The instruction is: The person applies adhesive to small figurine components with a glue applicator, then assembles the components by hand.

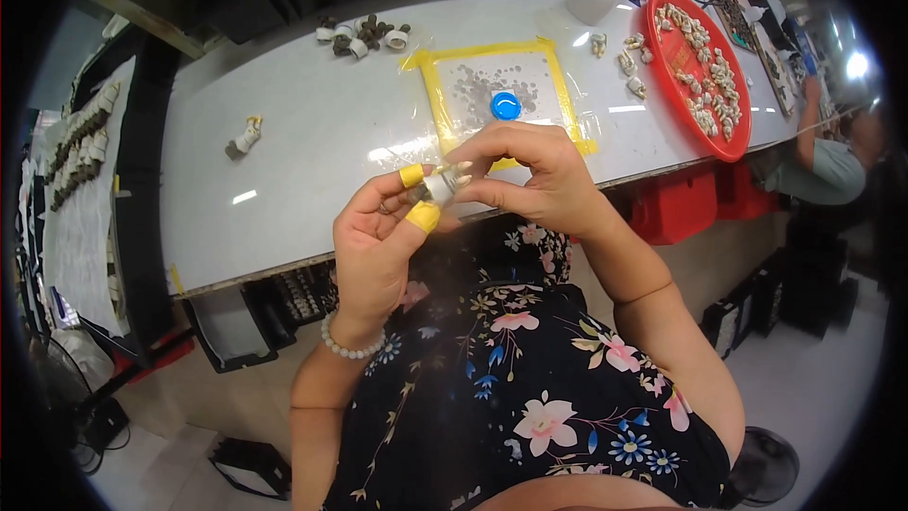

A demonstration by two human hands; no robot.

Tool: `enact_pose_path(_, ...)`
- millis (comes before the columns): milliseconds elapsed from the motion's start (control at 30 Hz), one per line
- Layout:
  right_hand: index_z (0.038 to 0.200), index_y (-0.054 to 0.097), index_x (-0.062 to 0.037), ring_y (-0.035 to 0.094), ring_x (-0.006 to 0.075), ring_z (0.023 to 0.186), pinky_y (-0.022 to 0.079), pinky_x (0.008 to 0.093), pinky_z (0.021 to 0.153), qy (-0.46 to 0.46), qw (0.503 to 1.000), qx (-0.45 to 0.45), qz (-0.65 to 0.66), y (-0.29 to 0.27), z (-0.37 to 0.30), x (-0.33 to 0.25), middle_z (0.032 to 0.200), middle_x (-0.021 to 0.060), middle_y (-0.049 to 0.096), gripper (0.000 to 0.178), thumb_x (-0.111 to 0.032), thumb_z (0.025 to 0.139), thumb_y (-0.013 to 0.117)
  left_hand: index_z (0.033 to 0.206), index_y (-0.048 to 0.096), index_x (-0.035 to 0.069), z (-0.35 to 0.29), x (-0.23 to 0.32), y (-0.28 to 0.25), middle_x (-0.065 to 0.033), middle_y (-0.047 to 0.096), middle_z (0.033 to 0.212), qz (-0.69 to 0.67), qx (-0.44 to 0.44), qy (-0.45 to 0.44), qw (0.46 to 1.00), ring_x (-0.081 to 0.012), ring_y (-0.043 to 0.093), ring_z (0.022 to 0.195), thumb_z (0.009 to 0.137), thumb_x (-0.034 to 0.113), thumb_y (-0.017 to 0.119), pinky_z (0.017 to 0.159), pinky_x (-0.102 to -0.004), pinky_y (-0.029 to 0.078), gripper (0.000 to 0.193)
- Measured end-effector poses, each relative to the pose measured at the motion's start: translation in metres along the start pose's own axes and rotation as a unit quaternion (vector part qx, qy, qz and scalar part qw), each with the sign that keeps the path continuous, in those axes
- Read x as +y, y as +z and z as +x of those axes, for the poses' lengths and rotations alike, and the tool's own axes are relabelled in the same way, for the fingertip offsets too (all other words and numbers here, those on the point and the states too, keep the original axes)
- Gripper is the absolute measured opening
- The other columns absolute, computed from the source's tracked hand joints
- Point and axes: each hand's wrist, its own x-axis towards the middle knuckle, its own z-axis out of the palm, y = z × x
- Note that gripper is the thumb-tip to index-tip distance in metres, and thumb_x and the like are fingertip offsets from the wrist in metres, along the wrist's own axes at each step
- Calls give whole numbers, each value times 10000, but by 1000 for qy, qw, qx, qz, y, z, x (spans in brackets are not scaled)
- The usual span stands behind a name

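My left hand (378,237), with yellow tape on the thumb and a finger, pinches a small white-and-grey piece (439,188) just past the table's near edge. Cream-coloured tips stick out of the piece on its right side. My right hand (539,170) is closed around those tips, its thumb and fingers bent against them; the exact contact is partly hidden. Beyond the hands lies a blue round lid or dish (506,106) on a sheet edged with yellow tape (430,99) and dotted with grey spots. A similar small piece (246,135) lies alone on the left.
The white table (312,189) spans the width. At its back sits a cluster of white-and-dark pieces (359,36). A red tray (662,66) of cream-and-white pieces stands on the right, several loose ones beside it. Racked pieces (80,151) stand far left; another person (818,166) sits far right.
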Motion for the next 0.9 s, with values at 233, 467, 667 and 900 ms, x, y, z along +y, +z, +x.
enact_pose_path(233, 981, 653, 17, 622, 133, 699, 492, 244, 648, 18, 999, 36, -5, 6, -14, 5, 816, 85, 647, 296, 5, 698, 738, 1133, 529, -109, 6, -9, -7, -176, 626, 1004, -79, -16, -29, 996, -202, 648, 780, 847, -20, 574, 752, -301, 541, 303)
enact_pose_path(467, 966, 654, 30, 610, 114, 691, 506, 243, 649, 72, 995, 49, 57, 5, -22, 11, 833, 81, 648, 270, 7, 711, 739, 1115, 529, -123, 9, -10, -5, -179, 629, 983, -57, -21, -51, 997, -200, 646, 765, 819, -54, 543, 737, -297, 543, 304)
enact_pose_path(667, 953, 658, 28, 615, 120, 688, 506, 245, 645, 60, 994, 63, 63, 7, -26, 13, 822, 87, 657, 264, -9, 707, 748, 1111, 527, -124, 9, -7, -1, -182, 623, 992, -23, -17, -46, 999, -192, 644, 769, 818, -65, 532, 735, -293, 545, 299)
enact_pose_path(900, 943, 670, 2, 637, 153, 676, 500, 247, 626, 18, 998, 54, -36, 6, -29, 10, 817, 92, 667, 273, -14, 683, 752, 1113, 534, -108, 7, -11, 1, -186, 622, 990, 36, -11, -24, 999, -206, 629, 744, 832, -43, 538, 721, -304, 539, 289)
